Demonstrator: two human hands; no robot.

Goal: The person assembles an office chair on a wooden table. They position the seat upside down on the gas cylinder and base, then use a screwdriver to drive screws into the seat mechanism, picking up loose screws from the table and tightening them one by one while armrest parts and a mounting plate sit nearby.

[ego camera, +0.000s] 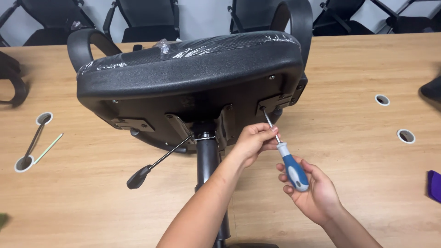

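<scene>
An office meeting room: a long wooden desk (367, 69) with round cable holes (406, 136), black chairs (142, 18) along its far edge.

One head view — looking down, close over the table (367, 69).

Chair base (248, 245) cut off at near edge; purple item (434, 185) cropped at right; screw under screwdriver tip (263, 109) too small to resolve.
</scene>
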